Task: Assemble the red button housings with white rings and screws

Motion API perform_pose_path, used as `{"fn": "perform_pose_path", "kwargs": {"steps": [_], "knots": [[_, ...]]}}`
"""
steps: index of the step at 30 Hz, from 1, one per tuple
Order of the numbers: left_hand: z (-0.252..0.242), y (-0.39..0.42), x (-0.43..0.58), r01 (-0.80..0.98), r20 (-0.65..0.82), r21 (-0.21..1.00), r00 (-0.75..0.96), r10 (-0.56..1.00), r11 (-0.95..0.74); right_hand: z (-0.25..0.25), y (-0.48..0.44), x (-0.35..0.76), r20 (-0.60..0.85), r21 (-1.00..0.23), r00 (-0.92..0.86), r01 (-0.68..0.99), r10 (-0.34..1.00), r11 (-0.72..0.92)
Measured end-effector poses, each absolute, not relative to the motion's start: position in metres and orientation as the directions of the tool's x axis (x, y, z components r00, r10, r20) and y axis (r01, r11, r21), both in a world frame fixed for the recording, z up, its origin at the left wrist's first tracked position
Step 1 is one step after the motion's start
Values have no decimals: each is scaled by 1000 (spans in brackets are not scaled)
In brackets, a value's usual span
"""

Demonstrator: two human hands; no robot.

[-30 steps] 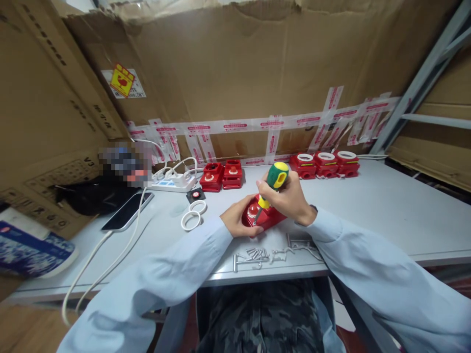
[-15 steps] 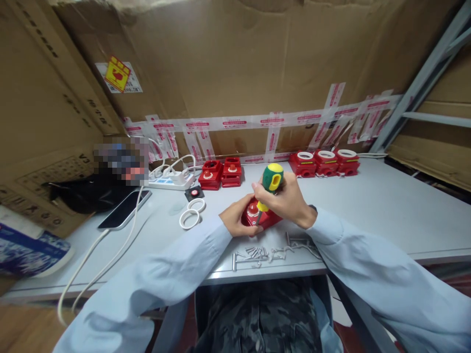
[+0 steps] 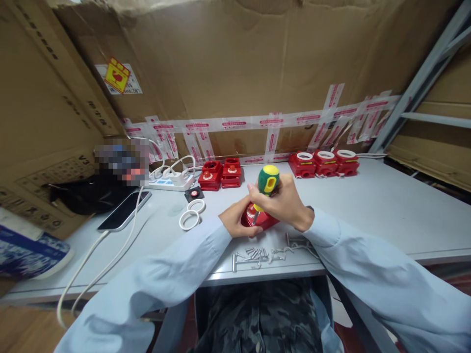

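My right hand (image 3: 285, 203) is wrapped round a screwdriver with a green and yellow handle (image 3: 267, 180), its tip pointing down into a red box-shaped part (image 3: 257, 219) on the grey table (image 3: 382, 211). My left hand (image 3: 233, 220) grips that red part at its left side and holds it against the table. A heap of silver screws (image 3: 257, 254) lies just in front of the part, near the table's front edge.
Two red parts (image 3: 221, 174) stand behind, three more with white rings (image 3: 326, 163) at the back right. Two loose white rings (image 3: 191, 214), a small black piece (image 3: 194, 193), a phone (image 3: 125, 210) on a white cable and a power strip (image 3: 171, 182) lie to the left. Cardboard walls the table.
The screwdriver handle has shifted a little to the left and turned in my right hand. My left hand stays on the red part.
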State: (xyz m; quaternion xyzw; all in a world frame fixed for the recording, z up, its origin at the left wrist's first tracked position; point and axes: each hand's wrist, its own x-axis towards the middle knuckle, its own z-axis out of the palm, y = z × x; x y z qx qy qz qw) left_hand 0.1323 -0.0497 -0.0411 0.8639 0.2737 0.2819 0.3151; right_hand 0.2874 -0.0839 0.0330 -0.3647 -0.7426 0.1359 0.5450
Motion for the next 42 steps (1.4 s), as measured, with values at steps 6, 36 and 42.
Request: {"fn": "perform_pose_path", "kwargs": {"steps": [6,36,42], "knots": [[-45,-49,131,308,331,681,679,655,-664,39,-84,275,735,-514,-140,523,663,680],[-14,-68,138,330,633,571,406,659,-752,63,-88,285,710,-294,-164,815,685,500],[-28,-56,146,382,464,525,620,632,-760,90,-98,280,566,-50,-354,887,744,459]]}}
